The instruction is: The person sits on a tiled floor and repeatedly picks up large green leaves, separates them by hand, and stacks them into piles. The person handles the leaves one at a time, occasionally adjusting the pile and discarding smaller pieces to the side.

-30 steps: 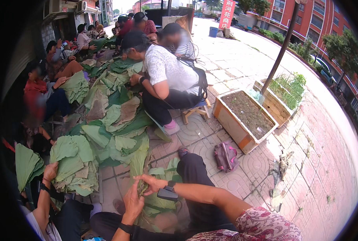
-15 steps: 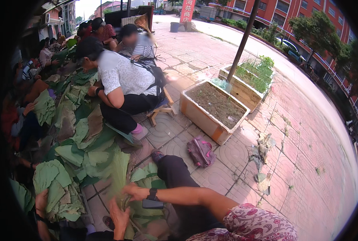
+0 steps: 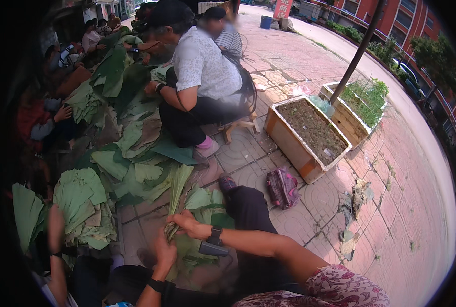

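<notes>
A pale green, pleated large leaf (image 3: 178, 187), folded into a narrow fan, stands up from between my hands. Its gathered brownish end is gripped by my right hand (image 3: 188, 225), which is closed around it. Just below, my left hand (image 3: 165, 250) is closed at the same gathered end, its fingertips partly hidden. Flat green leaves (image 3: 205, 198) lie on the paving beside and beneath my hands. A dark flat object (image 3: 213, 249) hangs below my right wristband.
To the left, a neighbour's arm (image 3: 57, 230) reaches by a leaf stack (image 3: 80, 199). A broad leaf pile (image 3: 131, 135) stretches away, with a person in a white patterned shirt (image 3: 207, 66) seated beside it. Rightward are a purple bag (image 3: 282, 188) and a soil-filled planter box (image 3: 294, 148).
The view has shifted, so the scene sits further right. Both hands still grip the leaf, which now looks narrower. The neighbour's hand has risen to the front of the leaf stack.
</notes>
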{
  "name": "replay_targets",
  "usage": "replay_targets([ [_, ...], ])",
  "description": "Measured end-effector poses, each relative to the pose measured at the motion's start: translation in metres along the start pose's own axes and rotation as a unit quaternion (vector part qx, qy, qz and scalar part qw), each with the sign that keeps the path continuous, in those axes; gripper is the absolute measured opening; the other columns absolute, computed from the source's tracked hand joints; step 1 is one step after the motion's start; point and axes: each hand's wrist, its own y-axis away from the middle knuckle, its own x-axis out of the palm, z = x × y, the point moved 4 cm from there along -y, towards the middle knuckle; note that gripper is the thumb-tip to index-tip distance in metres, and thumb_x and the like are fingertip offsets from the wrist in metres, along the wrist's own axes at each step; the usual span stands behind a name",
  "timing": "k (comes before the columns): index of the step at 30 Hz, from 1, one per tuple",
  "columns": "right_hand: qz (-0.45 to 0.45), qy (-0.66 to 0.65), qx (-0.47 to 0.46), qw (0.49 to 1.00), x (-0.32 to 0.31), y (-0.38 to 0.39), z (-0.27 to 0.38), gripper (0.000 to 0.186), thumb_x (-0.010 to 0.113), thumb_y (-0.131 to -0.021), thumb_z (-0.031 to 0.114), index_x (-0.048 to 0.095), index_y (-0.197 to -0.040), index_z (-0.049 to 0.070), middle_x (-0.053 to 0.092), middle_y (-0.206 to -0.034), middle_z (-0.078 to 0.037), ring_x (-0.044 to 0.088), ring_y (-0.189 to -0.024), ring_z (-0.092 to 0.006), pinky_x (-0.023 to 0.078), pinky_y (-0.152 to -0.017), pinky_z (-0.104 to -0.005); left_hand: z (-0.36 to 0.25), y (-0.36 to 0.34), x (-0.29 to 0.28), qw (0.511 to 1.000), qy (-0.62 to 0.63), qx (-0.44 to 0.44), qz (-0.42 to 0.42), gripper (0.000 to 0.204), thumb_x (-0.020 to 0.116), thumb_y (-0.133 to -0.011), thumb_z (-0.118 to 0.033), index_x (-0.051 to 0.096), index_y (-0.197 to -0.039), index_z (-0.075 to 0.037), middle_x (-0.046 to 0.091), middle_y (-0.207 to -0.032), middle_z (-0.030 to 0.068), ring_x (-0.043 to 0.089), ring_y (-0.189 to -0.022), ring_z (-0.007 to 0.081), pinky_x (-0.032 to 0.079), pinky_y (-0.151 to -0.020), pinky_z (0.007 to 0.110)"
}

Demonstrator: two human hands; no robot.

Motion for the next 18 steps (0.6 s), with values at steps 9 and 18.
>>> replay_targets([
  [9, 0.041, 0.032, 0.047, 0.997, 0.017, 0.004, 0.013, 0.057, 0.059, -0.095, 0.049, 0.053, -0.126, 0.002, 0.064, -0.114, -0.013, 0.062, -0.105, -0.0265, 0.052, -0.089, -0.0422, 0.028, 0.001, -0.009, 0.996, 0.037, -0.020, -0.083, 0.039, 0.069, -0.083, -0.014, 0.059, -0.116, 0.004, 0.069, -0.096, 0.0255, 0.069, -0.094, 0.0409, 0.051, -0.080, 0.046],
  [18, 0.049, 0.048, 0.111, 0.991, 0.030, -0.005, -0.002, 0.046, 0.043, -0.104, 0.041, 0.056, -0.121, 0.000, 0.066, -0.116, -0.015, 0.064, -0.107, -0.0269, 0.049, -0.093, -0.0416, 0.072, 0.019, -0.034, 0.951, 0.232, -0.170, -0.115, 0.037, 0.071, -0.083, -0.015, 0.065, -0.113, 0.005, 0.073, -0.099, 0.0163, 0.068, -0.089, 0.0228, 0.052, -0.080, 0.037],
])
